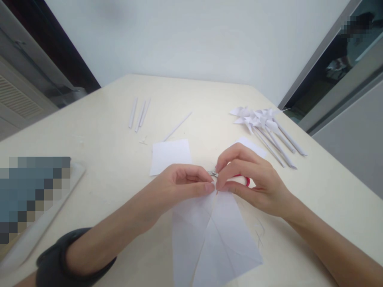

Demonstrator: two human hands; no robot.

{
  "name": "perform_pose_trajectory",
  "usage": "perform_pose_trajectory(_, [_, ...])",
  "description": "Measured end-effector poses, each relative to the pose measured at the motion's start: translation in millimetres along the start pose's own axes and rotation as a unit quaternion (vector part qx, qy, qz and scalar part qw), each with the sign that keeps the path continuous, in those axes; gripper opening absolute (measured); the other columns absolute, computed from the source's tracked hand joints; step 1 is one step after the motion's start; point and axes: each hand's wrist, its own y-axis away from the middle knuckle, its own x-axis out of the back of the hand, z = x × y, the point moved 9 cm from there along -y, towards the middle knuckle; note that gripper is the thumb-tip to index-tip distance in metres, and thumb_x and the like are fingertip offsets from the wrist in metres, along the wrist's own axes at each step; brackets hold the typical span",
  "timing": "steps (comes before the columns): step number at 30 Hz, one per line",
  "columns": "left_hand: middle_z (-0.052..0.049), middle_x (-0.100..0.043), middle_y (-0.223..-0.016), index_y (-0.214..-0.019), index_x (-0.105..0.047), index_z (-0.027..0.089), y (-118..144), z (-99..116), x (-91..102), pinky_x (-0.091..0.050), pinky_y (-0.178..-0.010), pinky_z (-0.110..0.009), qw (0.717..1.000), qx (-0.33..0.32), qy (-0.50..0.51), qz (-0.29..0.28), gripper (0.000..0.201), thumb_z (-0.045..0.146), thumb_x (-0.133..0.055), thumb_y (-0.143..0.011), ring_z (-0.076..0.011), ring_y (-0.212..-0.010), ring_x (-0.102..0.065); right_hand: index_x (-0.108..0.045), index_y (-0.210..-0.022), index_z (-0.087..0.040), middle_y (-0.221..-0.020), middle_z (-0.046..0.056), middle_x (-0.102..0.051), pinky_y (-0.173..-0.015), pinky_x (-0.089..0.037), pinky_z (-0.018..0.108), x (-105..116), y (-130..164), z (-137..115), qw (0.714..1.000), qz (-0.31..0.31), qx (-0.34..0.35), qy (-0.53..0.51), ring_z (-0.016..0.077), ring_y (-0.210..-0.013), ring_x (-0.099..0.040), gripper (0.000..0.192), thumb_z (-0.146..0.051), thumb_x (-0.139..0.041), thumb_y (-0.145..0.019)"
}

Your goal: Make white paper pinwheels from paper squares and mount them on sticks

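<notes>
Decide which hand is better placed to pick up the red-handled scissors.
Right. The right hand lies directly over the scissors, while the left hand only pinches the paper beside them.

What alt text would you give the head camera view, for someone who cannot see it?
Two bare hands meet at the top edge of a folded white paper sheet on a cream table, left hand and right hand pinching it fingertip to fingertip. Red-handled scissors lie under the right hand; finished paper pinwheels and rolled paper sticks lie farther back.
</notes>
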Motion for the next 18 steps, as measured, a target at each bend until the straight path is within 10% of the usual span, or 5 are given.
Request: perform_pose_trajectory(18, [0.006, -0.063, -0.067, -0.069, -0.064, 0.022, -0.3, 6.3, 0.4, -0.041, -0.055, -0.018, 0.999, -0.043, 0.002, 0.022, 0.009, 0.022, -0.065, -0.078, -0.0085, -0.062, -0.057, -0.06, -0.088, -0.02, -0.092, 0.003, -0.054, -0.069, -0.047, 0.025, -1.4, 1.6, 1.1, 1.0, -0.002, 0.005, 0.008, 0.012, -0.082, -0.054, 0.012, -0.008, -0.059, -0.083])
